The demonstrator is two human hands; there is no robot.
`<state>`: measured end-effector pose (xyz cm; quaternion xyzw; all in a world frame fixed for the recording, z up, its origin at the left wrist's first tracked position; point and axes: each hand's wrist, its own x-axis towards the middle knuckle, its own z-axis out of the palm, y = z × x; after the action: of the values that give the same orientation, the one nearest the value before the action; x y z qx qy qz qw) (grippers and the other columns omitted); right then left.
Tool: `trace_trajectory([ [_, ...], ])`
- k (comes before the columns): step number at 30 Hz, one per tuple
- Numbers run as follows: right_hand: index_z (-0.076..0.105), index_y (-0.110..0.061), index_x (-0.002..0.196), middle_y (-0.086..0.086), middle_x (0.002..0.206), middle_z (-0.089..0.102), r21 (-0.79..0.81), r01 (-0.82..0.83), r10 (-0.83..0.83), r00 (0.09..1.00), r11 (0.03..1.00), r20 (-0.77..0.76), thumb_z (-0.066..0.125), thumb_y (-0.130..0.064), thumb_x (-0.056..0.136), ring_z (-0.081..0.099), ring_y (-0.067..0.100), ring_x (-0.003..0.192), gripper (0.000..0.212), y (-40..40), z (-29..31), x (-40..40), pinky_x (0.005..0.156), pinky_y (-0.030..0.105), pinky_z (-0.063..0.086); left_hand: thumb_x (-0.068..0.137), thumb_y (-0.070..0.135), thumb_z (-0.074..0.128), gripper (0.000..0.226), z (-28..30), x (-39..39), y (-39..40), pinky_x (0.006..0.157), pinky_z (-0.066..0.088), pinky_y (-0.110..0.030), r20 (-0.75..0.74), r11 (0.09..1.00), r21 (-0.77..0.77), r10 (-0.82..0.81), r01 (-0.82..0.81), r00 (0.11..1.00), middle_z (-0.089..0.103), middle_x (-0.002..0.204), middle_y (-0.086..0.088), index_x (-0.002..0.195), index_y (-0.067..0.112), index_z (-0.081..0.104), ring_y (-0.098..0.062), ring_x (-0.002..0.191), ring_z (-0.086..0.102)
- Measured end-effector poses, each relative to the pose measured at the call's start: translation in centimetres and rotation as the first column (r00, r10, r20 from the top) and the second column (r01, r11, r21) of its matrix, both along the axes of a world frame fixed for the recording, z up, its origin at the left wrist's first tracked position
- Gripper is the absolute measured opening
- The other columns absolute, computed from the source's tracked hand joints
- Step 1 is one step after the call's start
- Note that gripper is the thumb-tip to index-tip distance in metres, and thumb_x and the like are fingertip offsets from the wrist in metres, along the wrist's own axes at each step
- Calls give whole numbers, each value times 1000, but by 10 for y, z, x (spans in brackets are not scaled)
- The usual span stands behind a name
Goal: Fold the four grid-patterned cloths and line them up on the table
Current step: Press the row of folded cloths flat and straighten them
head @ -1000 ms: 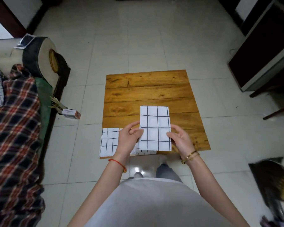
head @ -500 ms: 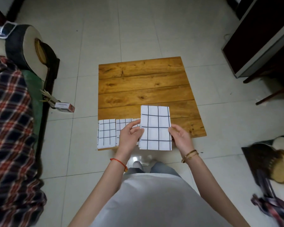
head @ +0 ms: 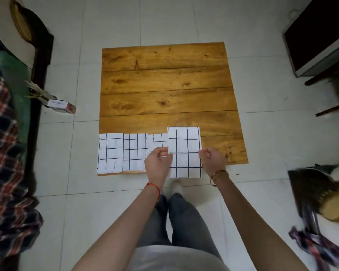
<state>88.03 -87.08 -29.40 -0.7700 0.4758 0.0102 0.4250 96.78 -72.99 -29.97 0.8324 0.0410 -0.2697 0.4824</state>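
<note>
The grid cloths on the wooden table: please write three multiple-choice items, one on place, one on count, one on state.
1. Where do the folded cloths lie on the table?
A. far edge
B. near edge
C. centre

2. How many cloths lie flat in the row?
A. one
B. three
C. five

3. The fourth cloth is
A. held by both hands
B. on the floor
C. crumpled

Answers:
1 B, they line the edge nearest the person.
2 B, three lie side by side at the left.
3 A, the left hand and right hand grip its sides.
</note>
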Motion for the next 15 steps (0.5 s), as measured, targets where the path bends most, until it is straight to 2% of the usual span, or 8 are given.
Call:
trace_trajectory([
  [3, 61, -4, 82, 4, 65, 56, -61, -76, 69, 992, 995, -108, 49, -21, 91, 48, 16, 62, 22, -14, -39, 11, 52, 23, 35, 82, 11, 64, 19, -33, 6, -12, 67, 49, -14, 20, 997, 78, -25, 23, 999, 69, 82, 6, 100, 15, 69, -12, 75, 64],
  [5, 60, -9, 86, 6, 73, 60, -100, -167, 147, 972, 981, -183, 49, -24, 93, 54, 20, 68, 20, -20, -63, 16, 58, 27, 42, 85, 12, 62, 20, -56, 9, -16, 66, 52, -19, 58, 985, 146, -97, 88, 994, 67, 80, 7, 105, 15, 67, -11, 73, 63],
  [8, 55, -12, 86, 7, 70, 60, -111, -257, 225, 944, 960, -242, 45, -28, 95, 55, 21, 64, 20, -25, -98, 26, 57, 31, 47, 91, 16, 58, 22, -91, 15, -19, 69, 55, -29, 104, 960, 218, -202, 176, 974, 66, 85, 7, 112, 18, 64, -12, 77, 62],
  [12, 50, -12, 74, 3, 58, 46, -68, -264, 240, 938, 962, -250, 43, -27, 97, 41, 14, 52, 29, -28, -139, 38, 49, 25, 35, 93, 18, 56, 25, -127, 23, -20, 71, 54, -30, 146, 929, 291, -278, 227, 949, 67, 91, 4, 117, 17, 63, -13, 82, 62],
  [15, 46, -14, 72, 0, 55, 40, -82, -263, 236, 940, 961, -248, 44, -26, 97, 36, 10, 50, 28, -28, -161, 43, 49, 24, 34, 93, 18, 56, 27, -146, 28, -21, 74, 56, -32, 121, 919, 301, -302, 255, 946, 68, 94, 3, 119, 16, 64, -13, 83, 62],
])
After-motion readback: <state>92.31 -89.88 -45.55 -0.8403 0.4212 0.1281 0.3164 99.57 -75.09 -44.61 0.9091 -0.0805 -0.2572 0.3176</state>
